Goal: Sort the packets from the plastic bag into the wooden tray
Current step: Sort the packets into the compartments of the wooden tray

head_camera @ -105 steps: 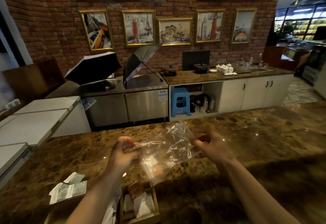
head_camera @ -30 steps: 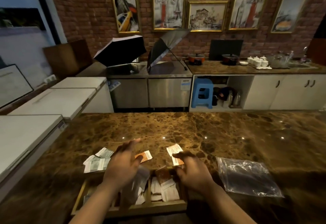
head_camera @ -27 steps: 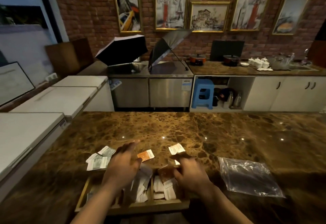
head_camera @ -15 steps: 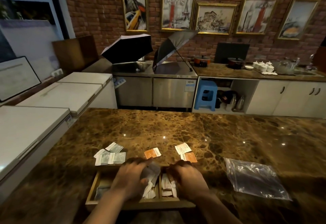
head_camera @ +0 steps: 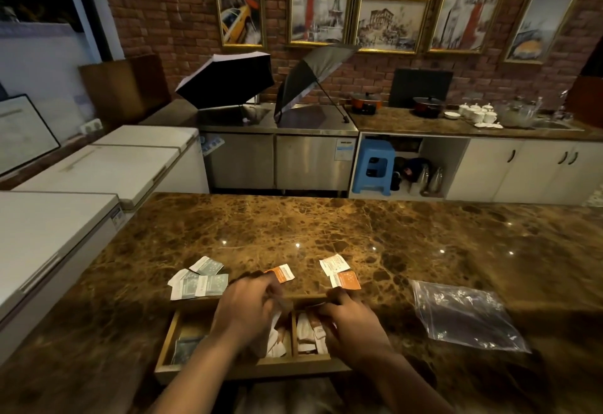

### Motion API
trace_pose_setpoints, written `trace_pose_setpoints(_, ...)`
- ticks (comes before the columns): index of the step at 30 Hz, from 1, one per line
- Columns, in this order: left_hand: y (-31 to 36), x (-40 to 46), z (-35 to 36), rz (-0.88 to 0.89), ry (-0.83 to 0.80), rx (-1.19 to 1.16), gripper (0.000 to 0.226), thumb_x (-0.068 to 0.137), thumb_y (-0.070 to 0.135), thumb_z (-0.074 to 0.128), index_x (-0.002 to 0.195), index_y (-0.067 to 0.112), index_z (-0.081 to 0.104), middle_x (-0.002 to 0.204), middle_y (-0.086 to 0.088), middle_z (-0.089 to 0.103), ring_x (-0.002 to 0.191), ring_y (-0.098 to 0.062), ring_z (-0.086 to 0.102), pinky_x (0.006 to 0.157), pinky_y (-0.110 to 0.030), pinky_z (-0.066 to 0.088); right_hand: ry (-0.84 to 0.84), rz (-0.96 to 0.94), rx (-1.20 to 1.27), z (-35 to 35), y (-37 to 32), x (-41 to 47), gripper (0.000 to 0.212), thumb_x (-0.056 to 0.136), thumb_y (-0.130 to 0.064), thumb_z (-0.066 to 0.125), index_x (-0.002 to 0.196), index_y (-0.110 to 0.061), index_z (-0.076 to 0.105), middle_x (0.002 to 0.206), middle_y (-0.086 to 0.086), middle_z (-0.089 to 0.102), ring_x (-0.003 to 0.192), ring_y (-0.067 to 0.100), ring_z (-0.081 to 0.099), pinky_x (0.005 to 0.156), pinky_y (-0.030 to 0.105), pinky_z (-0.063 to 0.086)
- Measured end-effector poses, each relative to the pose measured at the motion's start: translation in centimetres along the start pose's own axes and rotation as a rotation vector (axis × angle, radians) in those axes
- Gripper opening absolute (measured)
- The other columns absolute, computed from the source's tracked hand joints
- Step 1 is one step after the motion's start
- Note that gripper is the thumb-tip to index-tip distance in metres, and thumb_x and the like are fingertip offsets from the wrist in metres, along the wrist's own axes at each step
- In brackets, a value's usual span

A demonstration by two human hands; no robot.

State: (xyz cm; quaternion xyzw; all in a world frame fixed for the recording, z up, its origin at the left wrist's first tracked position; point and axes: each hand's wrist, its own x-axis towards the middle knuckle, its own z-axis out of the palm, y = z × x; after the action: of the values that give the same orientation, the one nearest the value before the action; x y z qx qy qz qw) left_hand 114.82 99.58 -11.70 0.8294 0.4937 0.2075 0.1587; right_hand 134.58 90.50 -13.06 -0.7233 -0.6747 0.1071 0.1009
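Brown marble counter is filling the lower half of the head view, with a brick wall of framed pictures, two open umbrellas on a steel unit and white chest freezers standing behind and to the left. At the near edge a wooden tray is sitting, split into compartments: a dark packet is lying in the left one, and white and brown packets are piling in the middle and right ones. Left hand is reaching palm down over the middle compartment, its fingers curling loosely onto the white packets there; whether they are gripping one I cannot tell. Right hand is hovering over the right compartment with fingers bent together, and a brown packet is showing at its fingertips, though the grip itself is hidden. Beyond the tray, grey-green packets are lying at left, an orange packet just past the left hand, and a white and orange pair beyond the right hand. Well to the right, a clear plastic bag is lying flat on the counter.
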Motion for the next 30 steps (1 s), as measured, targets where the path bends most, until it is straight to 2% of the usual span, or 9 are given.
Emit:
trace_pose_setpoints(4, -1.1, -0.3, -1.4, 0.089, -0.009, -0.037, 0.014, 0.086, 0.024, 0.065, 0.087, 0.037, 0.06, 0.096, 0.021, 0.062, 0.097, -0.003, 0.054, 0.083, -0.026, 0.045, 0.039, 0.015, 0.027, 0.1, -0.1, 0.4, 0.034, 0.096, -0.037, 0.049, 0.127, -0.031, 0.061, 0.139, -0.003, 0.051, 0.12, 0.018, 0.051, 0.102, 0.033, 0.045)
trace_pose_setpoints(7, -2.3, -1.3, -2.1, 0.208, -0.146, 0.061, 0.016, 0.084, 0.028, 0.066, 0.082, 0.039, 0.054, 0.092, 0.024, 0.055, 0.093, 0.001, 0.05, 0.083, -0.023, 0.041, 0.068, 0.018, 0.021, 0.1, -0.3, 0.7, 0.031, 0.095, -0.037, 0.05, 0.122, -0.03, 0.063, 0.134, -0.004, 0.054, 0.118, 0.017, 0.051, 0.101, 0.033, 0.046)
trace_pose_setpoints(11, -3.8, -2.3, -1.9, 0.274, -0.305, 0.166, 0.014, 0.076, 0.027, 0.071, 0.083, 0.038, 0.065, 0.082, 0.026, 0.051, 0.083, 0.005, 0.045, 0.076, -0.019, 0.037, 0.069, 0.02, 0.008, -0.1, -0.7, 1.1, 0.032, 0.095, -0.038, 0.052, 0.125, -0.03, 0.061, 0.136, -0.003, 0.052, 0.123, 0.017, 0.049, 0.106, 0.035, 0.043)
trace_pose_setpoints(14, -3.8, -2.2, -1.8, 0.198, -0.192, 0.091, 0.024, 0.079, 0.03, 0.073, 0.096, 0.042, 0.062, 0.098, 0.023, 0.064, 0.091, 0.004, 0.052, 0.077, -0.018, 0.041, 0.104, 0.0, 0.003, -0.2, -1.4, 1.5, 0.032, 0.095, -0.037, 0.054, 0.126, -0.029, 0.061, 0.137, -0.004, 0.052, 0.123, 0.016, 0.049, 0.106, 0.033, 0.043)
trace_pose_setpoints(16, -3.6, -2.1, -1.5, 0.206, -0.192, 0.135, 0.038, 0.083, 0.035, 0.07, 0.119, 0.042, 0.059, 0.118, 0.022, 0.06, 0.108, -0.002, 0.051, 0.089, -0.022, 0.04, 0.132, -0.026, 0.024, -0.3, -1.9, 1.9, 0.032, 0.094, -0.034, 0.057, 0.126, -0.03, 0.06, 0.135, -0.006, 0.053, 0.121, 0.014, 0.05, 0.105, 0.031, 0.044)
trace_pose_setpoints(18, -3.7, -2.2, -1.2, 0.244, -0.246, 0.187, 0.047, 0.084, 0.037, 0.069, 0.129, 0.042, 0.057, 0.133, 0.02, 0.056, 0.124, -0.006, 0.047, 0.1, -0.026, 0.039, 0.147, -0.038, 0.052, -0.4, -2.5, 2.2, 0.031, 0.093, -0.032, 0.06, 0.124, -0.032, 0.061, 0.134, -0.009, 0.054, 0.12, 0.013, 0.052, 0.104, 0.03, 0.045)
trace_pose_setpoints(22, -3.8, -2.3, -0.9, 0.251, -0.27, 0.274, 0.038, 0.081, 0.037, 0.072, 0.118, 0.039, 0.062, 0.131, 0.02, 0.057, 0.129, -0.008, 0.043, 0.102, -0.028, 0.035, 0.145, -0.021, 0.093, -0.5, -2.9, 2.4, 0.03, 0.091, -0.03, 0.063, 0.121, -0.034, 0.063, 0.13, -0.011, 0.056, 0.117, 0.01, 0.054, 0.101, 0.031, 0.048)
trace_pose_setpoints(26, -3.6, -2.1, -0.7, 0.205, -0.272, 0.298, 0.054, 0.077, 0.044, 0.075, 0.127, 0.036, 0.057, 0.138, 0.015, 0.053, 0.134, -0.011, 0.04, 0.108, -0.03, 0.03, 0.153, -0.035, 0.096, -0.5, -3.0, 2.3, 0.029, 0.091, -0.028, 0.062, 0.12, -0.033, 0.063, 0.129, -0.01, 0.057, 0.116, 0.011, 0.055, 0.1, 0.029, 0.048)
trace_pose_setpoints(30, -3.6, -2.0, -0.5, 0.205, -0.272, 0.263, 0.045, 0.076, 0.042, 0.076, 0.117, 0.035, 0.061, 0.128, 0.015, 0.058, 0.125, -0.01, 0.044, 0.102, -0.03, 0.035, 0.168, -0.039, 0.107, -0.6, -3.4, 2.3, 0.028, 0.092, -0.029, 0.061, 0.12, -0.032, 0.064, 0.127, -0.009, 0.059, 0.113, 0.011, 0.056, 0.097, 0.028, 0.049)
